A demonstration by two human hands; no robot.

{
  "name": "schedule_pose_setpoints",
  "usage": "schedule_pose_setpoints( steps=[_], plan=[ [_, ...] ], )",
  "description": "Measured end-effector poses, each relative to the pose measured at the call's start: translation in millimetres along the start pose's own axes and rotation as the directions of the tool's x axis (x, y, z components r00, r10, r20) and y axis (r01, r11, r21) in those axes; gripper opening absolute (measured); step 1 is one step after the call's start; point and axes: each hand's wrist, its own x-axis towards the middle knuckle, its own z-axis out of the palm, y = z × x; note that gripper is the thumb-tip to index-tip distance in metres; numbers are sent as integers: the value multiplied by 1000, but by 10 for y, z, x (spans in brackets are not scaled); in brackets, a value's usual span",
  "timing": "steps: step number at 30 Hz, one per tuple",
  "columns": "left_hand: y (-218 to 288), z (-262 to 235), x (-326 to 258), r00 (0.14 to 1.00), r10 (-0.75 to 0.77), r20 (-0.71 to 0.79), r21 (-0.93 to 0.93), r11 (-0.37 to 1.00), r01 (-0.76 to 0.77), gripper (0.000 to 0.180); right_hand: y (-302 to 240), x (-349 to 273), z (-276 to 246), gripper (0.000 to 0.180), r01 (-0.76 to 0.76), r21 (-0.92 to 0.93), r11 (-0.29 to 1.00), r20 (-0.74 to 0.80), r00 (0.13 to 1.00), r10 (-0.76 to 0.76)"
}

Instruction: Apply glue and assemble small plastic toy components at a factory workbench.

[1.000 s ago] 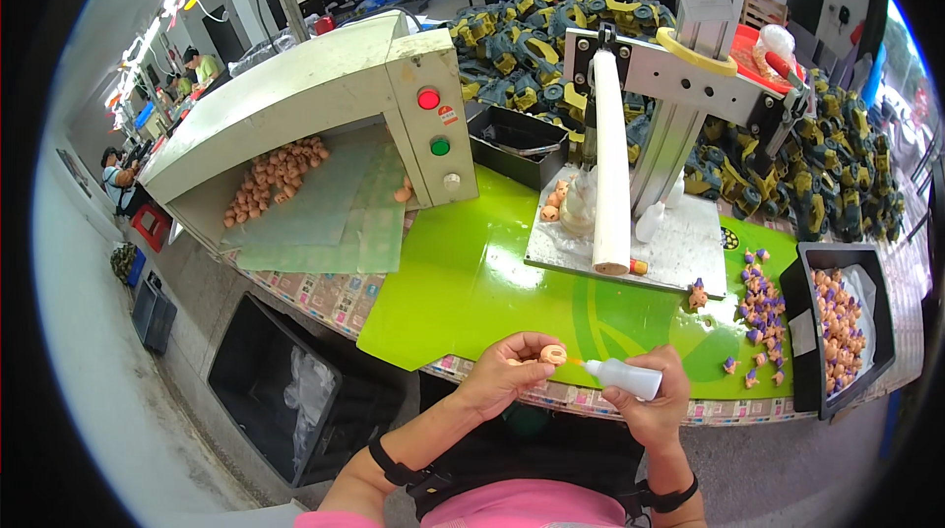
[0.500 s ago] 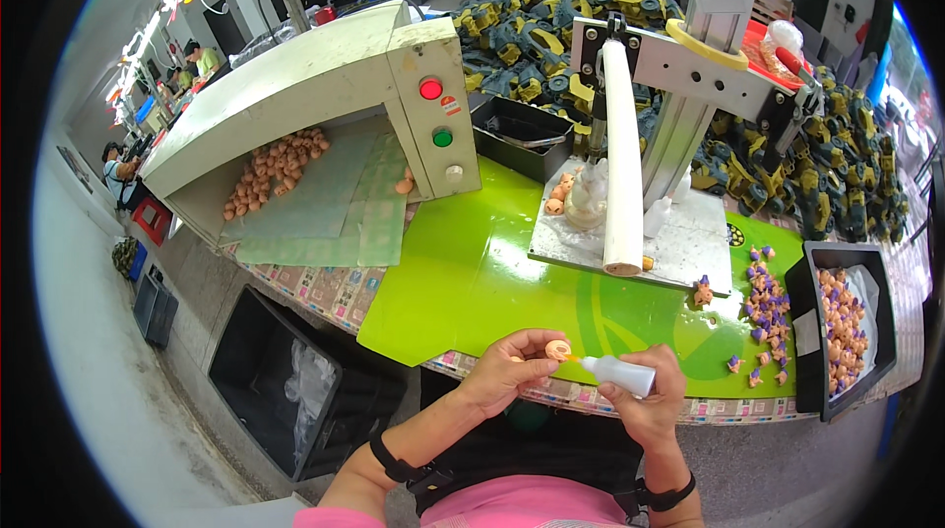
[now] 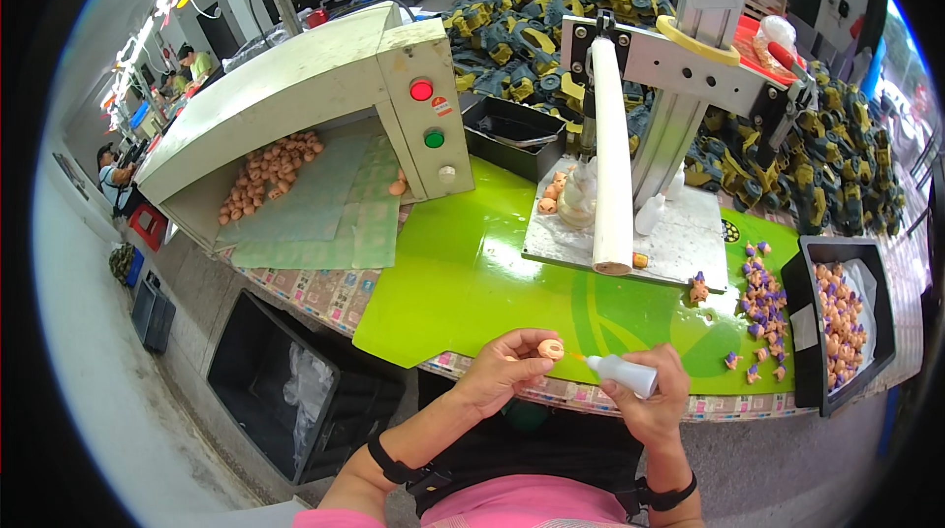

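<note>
Green matting covers the surface [image 3: 472, 282], with a cream machine housing [image 3: 295, 85] at the back left and a black tray [image 3: 809, 321] of small pieces at the right. Near the front edge, the left hand [image 3: 502, 375] pinches a small peach-coloured toy head [image 3: 552, 349] between fingertips. The right hand [image 3: 655, 400] is closed around a small white glue bottle [image 3: 622, 372], its nozzle tip just beside the head.

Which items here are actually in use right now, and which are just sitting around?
In use:
- left hand pinching a small peach piece
- right hand holding a white squeeze bottle, nozzle at the piece

Lying about:
- black tray of pieces
- loose purple-topped pieces
- white roller
- cream machine
</note>
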Motion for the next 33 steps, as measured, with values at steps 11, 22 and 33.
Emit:
schedule_pose_setpoints(
  steps=[11,22,33],
  plan=[
    [-48,-63,-24,999,32,4,-75,997,-31,35,247,34,224,33,-191,89,978,-122,972,201],
    [-30,-25,-98,1000,8,8,-165,986,-7,39,474,137,280,46,-241,210,948,1,969,246],
    [-83,103,-87,997,-58,59,-206,976,69,40,785,-171,-1200,24,-256,-703,663,-91,958,274]
  ],
)
